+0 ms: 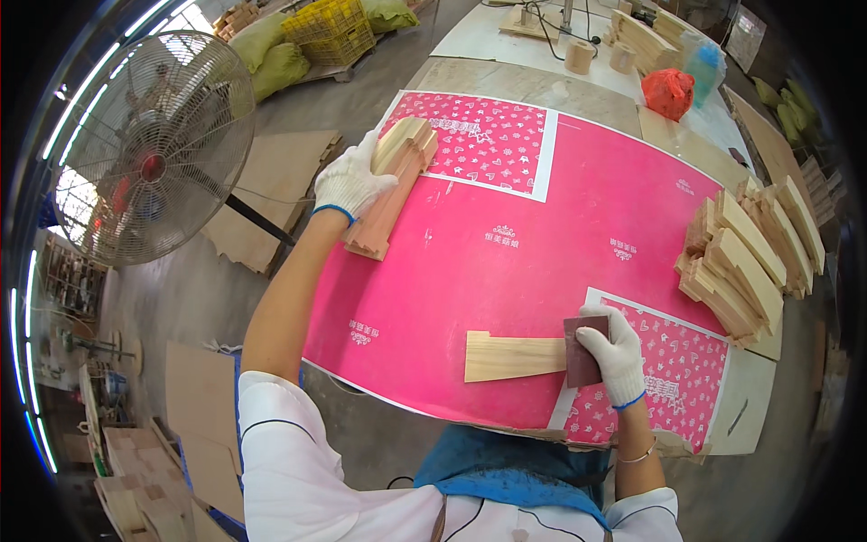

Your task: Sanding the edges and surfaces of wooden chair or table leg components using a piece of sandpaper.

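My left hand [352, 181], in a white knit glove, reaches to the table's left side and grips the far part of a stack of shaped wooden pieces [384, 212]. Its thumb lies along the near side, and some fingers are hidden behind the wood. In my right hand [619, 357], gloved the same way, is a dark reddish-brown sheet of sandpaper [587, 352], held with the thumb on top. The sheet covers the right end of a single pale wooden piece [510, 357] lying flat near the table's front edge. Any backing under the sheet is hidden.
Pink printed sheeting [470, 289] covers the table. Several wooden pieces [736, 257] are piled at the right edge. Behind stand a red plastic bag [668, 93] and wooden rounds [580, 57]. A large fan [153, 149] stands left of the table, near a yellow crate [330, 36].
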A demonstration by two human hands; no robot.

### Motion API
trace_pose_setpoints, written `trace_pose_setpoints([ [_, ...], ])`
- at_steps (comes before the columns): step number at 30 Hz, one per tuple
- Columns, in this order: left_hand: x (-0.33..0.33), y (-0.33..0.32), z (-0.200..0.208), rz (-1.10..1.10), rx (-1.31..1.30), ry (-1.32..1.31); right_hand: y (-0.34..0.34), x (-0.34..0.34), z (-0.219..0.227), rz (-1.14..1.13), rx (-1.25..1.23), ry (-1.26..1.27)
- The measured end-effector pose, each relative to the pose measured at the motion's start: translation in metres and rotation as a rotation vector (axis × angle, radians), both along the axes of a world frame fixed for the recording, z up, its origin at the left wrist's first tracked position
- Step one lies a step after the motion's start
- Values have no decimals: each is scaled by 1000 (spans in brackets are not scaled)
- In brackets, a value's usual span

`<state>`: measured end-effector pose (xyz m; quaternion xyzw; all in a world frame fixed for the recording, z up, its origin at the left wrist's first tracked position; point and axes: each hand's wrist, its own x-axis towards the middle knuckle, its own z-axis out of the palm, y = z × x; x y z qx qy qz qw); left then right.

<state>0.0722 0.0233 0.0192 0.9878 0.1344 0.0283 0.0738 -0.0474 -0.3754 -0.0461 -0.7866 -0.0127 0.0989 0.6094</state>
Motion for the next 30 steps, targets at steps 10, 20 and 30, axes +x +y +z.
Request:
trace_pose_setpoints([
  [10,-92,-137,-25,-728,-124,-334,-58,-2,-14,-329,292,65],
  [20,-173,-212,-101,-608,-143,-166,-79,-22,-39,-319,-34,-138],
  [30,-181,-226,-97,-586,-177,-273,-78,10,-50,-343,-27,-122],
])
